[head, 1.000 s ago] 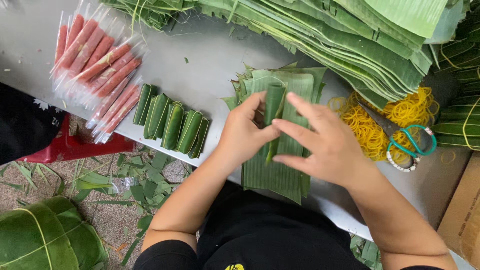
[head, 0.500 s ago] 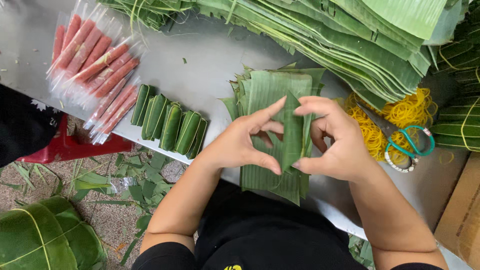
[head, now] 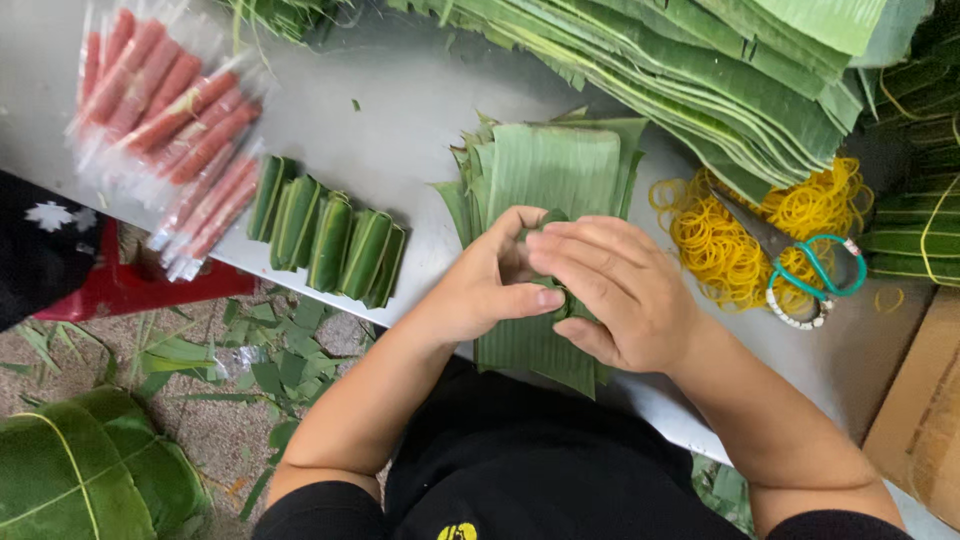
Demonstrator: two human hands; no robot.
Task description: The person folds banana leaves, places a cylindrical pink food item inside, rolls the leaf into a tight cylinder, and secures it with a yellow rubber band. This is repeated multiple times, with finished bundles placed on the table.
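My left hand [head: 495, 280] and my right hand [head: 615, 290] are closed together around a small leaf-wrapped roll [head: 552, 218], which is mostly hidden under my fingers. Both hands rest over a stack of cut banana leaf pieces [head: 555, 170] on the grey table [head: 400, 110]. To the left lies a row of several finished green leaf rolls [head: 330, 240]. Further left are clear plastic packs of red sausage sticks [head: 170, 120].
A pile of yellow rubber bands [head: 725, 240] with green-handled scissors [head: 810, 270] lies right of my hands. Long banana leaves [head: 720, 60] are stacked along the far edge. Leaf scraps [head: 260, 360] litter the floor, beside a bundled leaf pack [head: 80, 470] and a cardboard box [head: 925, 410].
My hands went from folding a leaf strip upright, to spreading the leaf, to closing together over the roll, nearer to me on the stack.
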